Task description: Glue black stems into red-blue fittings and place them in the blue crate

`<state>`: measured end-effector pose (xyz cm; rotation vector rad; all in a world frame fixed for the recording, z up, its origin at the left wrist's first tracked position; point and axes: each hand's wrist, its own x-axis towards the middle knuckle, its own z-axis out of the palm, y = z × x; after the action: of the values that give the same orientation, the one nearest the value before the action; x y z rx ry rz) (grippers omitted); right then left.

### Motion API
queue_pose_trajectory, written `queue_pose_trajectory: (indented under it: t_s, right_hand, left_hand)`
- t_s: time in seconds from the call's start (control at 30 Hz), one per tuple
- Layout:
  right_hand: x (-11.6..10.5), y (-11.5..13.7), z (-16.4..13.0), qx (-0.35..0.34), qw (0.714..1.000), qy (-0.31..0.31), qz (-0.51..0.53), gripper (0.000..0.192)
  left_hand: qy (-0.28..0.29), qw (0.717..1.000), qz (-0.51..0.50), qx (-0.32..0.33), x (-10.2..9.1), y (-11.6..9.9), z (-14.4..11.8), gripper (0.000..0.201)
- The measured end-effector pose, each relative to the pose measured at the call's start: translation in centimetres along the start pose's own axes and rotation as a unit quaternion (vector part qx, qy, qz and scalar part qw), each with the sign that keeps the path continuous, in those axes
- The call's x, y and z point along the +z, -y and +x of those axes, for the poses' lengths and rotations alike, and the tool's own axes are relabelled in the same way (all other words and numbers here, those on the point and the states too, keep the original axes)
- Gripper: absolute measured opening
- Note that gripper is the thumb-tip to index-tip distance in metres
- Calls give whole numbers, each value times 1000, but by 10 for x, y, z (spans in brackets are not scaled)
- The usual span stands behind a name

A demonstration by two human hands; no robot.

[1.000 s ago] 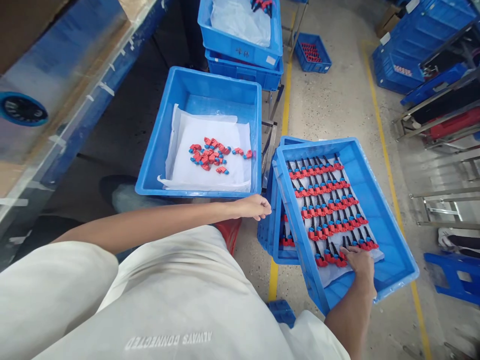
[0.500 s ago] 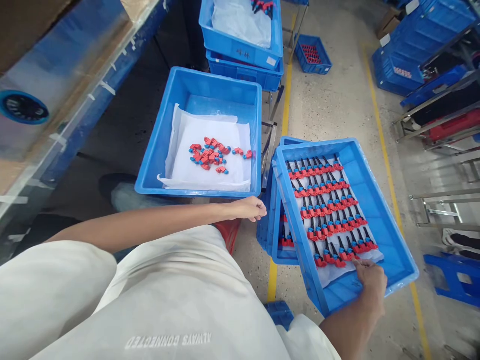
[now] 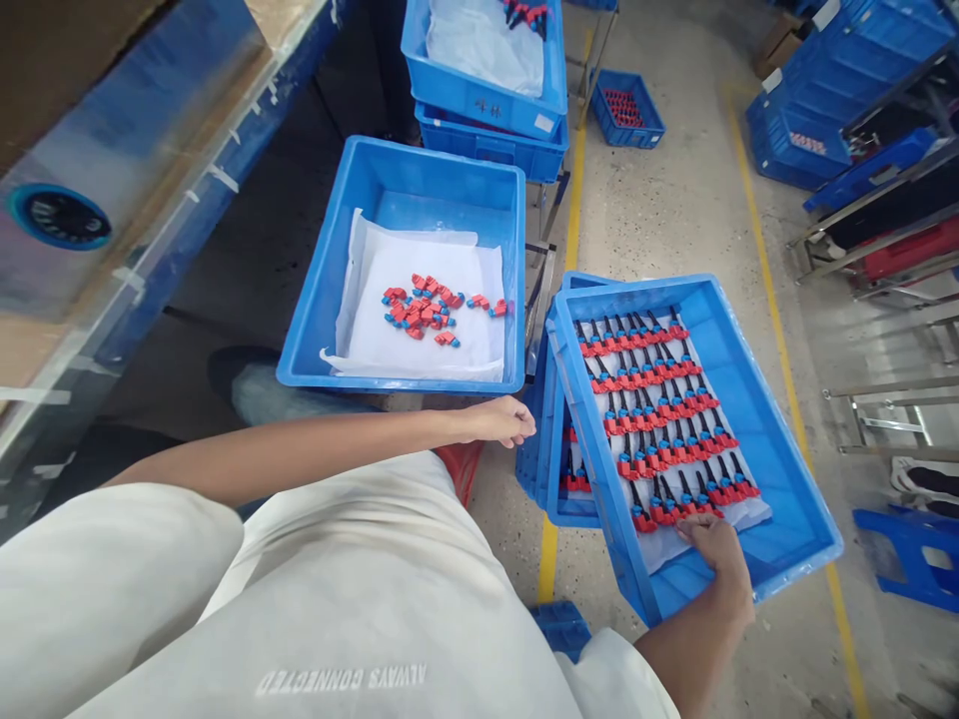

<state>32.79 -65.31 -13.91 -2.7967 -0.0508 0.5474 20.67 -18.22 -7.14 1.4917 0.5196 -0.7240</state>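
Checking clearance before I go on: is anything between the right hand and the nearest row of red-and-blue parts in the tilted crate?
Nothing visible. The right hand already reaches the nearest row of parts on the white liner.

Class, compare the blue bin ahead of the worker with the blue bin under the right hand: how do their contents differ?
The bin ahead holds a small loose heap of red-and-blue parts; the bin at the right hand holds many parts laid in neat rows. The first sits level; the second is tilted on a stack. Both have white liners.
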Motion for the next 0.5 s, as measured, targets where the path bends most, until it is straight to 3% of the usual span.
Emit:
queue_pose_trajectory:
  t_s: [0.17, 0.3, 0.5]
  right_hand:
    - [-9, 17, -3, 83, 995, 27, 41, 25]
    - [4, 38, 0, 86, 992, 65, 71, 34]
    - [14, 49, 5, 95, 987, 109, 70, 28]
  left_hand:
    - [-6, 1000, -14, -9, -3, 3, -1, 16]
    - [-5, 1000, -13, -10, -4, 5, -2, 17]
    - [0, 1000, -15, -9, -3, 8, -2, 17]
